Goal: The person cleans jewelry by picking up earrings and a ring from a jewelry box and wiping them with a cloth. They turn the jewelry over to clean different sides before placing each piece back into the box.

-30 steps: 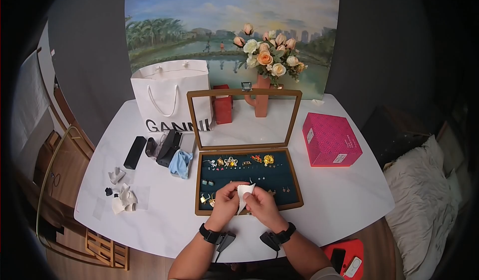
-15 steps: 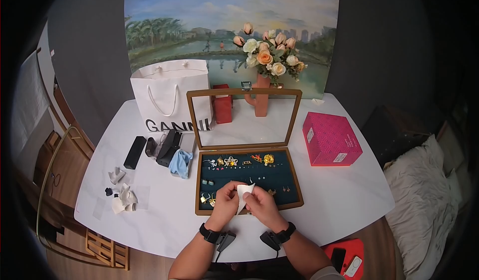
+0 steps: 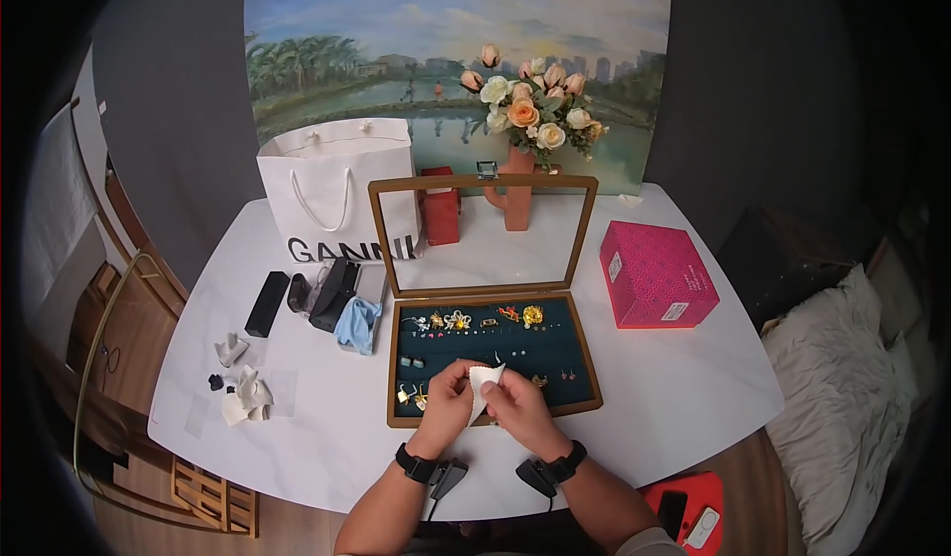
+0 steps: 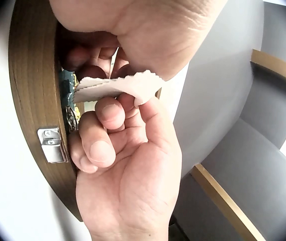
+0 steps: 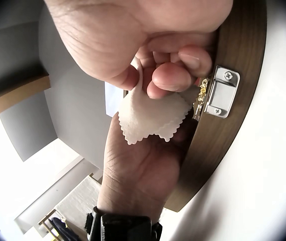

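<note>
My right hand (image 3: 525, 415) pinches a small cream cloth (image 3: 484, 390) with zigzag-cut edges, thumb and fingertips on it. Facing it, my left hand (image 3: 448, 412) has its fingers curled in at the cloth's other side. Folds of the cloth (image 5: 155, 113) hang between the two hands in the right wrist view; whether anything is wrapped inside, I cannot tell. Both hands are above the front edge of an open wooden jewelry box (image 3: 395, 358) with a dark green lining. Gold and silver brooches (image 3: 456, 320), earrings (image 3: 568, 376) and small studs sit in it. Its glass lid (image 3: 584, 234) stands raised.
Left of the box lie a light blue cloth (image 3: 358, 325), a black case (image 3: 335, 294), a long black box (image 3: 266, 303) and crumpled cream cloths (image 3: 248, 398). Behind are a white paper bag (image 3: 342, 185) and a vase (image 3: 518, 195) of flowers. A pink box (image 3: 659, 274) stands right.
</note>
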